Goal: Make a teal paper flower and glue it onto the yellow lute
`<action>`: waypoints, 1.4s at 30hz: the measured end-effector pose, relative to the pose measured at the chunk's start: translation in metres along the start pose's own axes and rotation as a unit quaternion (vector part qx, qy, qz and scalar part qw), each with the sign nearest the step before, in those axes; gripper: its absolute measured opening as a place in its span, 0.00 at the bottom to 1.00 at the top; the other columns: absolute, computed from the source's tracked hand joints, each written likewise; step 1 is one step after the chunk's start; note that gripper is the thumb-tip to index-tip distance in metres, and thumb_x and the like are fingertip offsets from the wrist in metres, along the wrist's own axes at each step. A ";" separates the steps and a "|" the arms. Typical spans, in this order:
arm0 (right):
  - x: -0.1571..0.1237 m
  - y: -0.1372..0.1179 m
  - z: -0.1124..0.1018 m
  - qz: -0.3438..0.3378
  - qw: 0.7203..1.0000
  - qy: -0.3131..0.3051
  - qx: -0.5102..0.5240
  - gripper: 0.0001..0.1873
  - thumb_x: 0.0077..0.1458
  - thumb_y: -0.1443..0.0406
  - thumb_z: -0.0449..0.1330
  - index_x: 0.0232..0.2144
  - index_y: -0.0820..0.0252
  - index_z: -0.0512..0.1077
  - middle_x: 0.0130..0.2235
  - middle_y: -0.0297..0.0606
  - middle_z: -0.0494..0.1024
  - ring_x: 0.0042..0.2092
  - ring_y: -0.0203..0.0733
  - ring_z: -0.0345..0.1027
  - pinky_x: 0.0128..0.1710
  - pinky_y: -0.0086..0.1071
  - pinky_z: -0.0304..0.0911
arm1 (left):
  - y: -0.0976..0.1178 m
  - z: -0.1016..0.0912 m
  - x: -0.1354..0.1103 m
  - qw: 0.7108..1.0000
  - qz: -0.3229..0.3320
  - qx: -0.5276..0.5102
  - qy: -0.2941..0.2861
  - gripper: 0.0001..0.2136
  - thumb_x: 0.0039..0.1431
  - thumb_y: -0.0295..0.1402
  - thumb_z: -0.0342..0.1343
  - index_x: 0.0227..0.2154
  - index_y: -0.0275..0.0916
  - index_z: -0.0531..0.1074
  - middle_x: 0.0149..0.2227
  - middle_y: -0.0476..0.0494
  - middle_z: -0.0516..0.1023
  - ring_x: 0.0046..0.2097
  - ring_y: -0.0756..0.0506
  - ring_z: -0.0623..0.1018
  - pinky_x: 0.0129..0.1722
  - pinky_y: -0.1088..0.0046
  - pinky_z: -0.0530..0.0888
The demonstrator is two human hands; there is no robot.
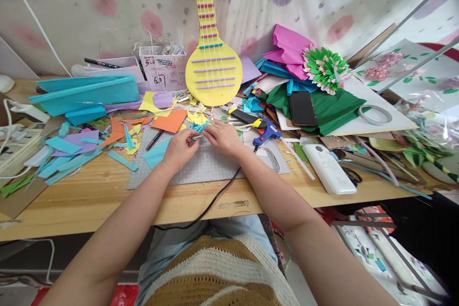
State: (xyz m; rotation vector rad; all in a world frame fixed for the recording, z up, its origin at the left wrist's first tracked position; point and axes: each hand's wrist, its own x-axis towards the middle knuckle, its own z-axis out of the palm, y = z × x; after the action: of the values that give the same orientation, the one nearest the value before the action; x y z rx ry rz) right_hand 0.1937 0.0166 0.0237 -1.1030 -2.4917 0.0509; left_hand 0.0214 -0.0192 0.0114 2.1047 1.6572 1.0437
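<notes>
Over the grey cutting mat (215,169), my left hand (181,147) pinches a small piece of folded blue paper (199,127). My right hand (224,137) meets it from the other side, fingertips closed on the same piece. A thin, pale stick-like bit shows between the fingers; its kind is too small to tell. Under my left wrist lies a light blue paper sheet (156,153), with a black pen (154,139) beside it. Just right of my right hand are a blue glue gun (267,132) and a yellow-and-black utility knife (247,118).
A yellow paper lute (213,76) leans at the back. Blue paper scraps (71,153) cover the left side. On the right are a white power bank (329,168), black scissors (353,176), a phone (303,108) and a tape roll (375,114). A black cord (211,204) crosses the table's front edge.
</notes>
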 end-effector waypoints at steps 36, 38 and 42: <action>0.002 -0.005 0.008 0.021 0.998 0.022 0.051 0.10 0.57 0.65 0.53 0.36 0.59 0.74 0.35 0.38 0.75 0.40 0.38 0.66 0.34 0.28 0.53 | 0.000 0.000 0.000 0.995 -0.035 -0.088 0.019 0.13 0.49 0.33 0.51 0.36 0.36 0.74 0.23 0.51 0.70 0.23 0.53 0.67 0.25 0.77 0.66; 0.003 -0.005 0.009 0.023 0.998 0.024 0.050 0.09 0.57 0.65 0.53 0.35 0.59 0.74 0.35 0.38 0.75 0.39 0.38 0.66 0.34 0.28 0.53 | -0.001 0.001 0.001 0.995 -0.036 -0.086 0.020 0.12 0.49 0.32 0.51 0.36 0.36 0.74 0.23 0.51 0.70 0.23 0.53 0.67 0.25 0.77 0.66; 0.004 -0.008 0.010 0.029 0.998 0.028 0.056 0.09 0.55 0.66 0.54 0.35 0.59 0.74 0.34 0.38 0.75 0.38 0.38 0.66 0.33 0.28 0.52 | -0.001 0.003 0.002 0.997 -0.020 -0.069 0.028 0.13 0.48 0.31 0.52 0.38 0.36 0.72 0.28 0.49 0.74 0.25 0.53 0.69 0.27 0.77 0.67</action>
State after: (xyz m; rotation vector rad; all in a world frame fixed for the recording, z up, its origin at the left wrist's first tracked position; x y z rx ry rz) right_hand 0.1822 0.0158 0.0177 -1.1148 -2.3761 0.1708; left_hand 0.0223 -0.0168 0.0092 1.9637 1.5971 1.1788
